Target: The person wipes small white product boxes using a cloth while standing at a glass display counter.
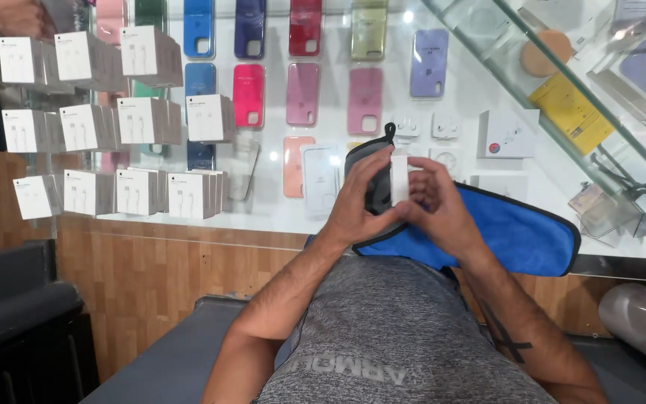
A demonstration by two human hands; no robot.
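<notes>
My left hand (358,200) and my right hand (435,202) meet over the glass counter (278,213), both closed around a small white box (399,176) held upright between them. Under and around the hands lies a blue cloth with a grey side and black edging (514,232), draped over the counter's front edge. My left fingers also press against the cloth's grey fold. Part of the box is hidden by my fingers.
Stacks of small white boxes (143,120) stand at the counter's left. Several coloured phone cases (304,93) lie beneath the glass. White accessory boxes (508,133) sit behind the cloth. A second glass case (600,97) runs diagonally at right. A wooden panel (151,269) fronts the counter.
</notes>
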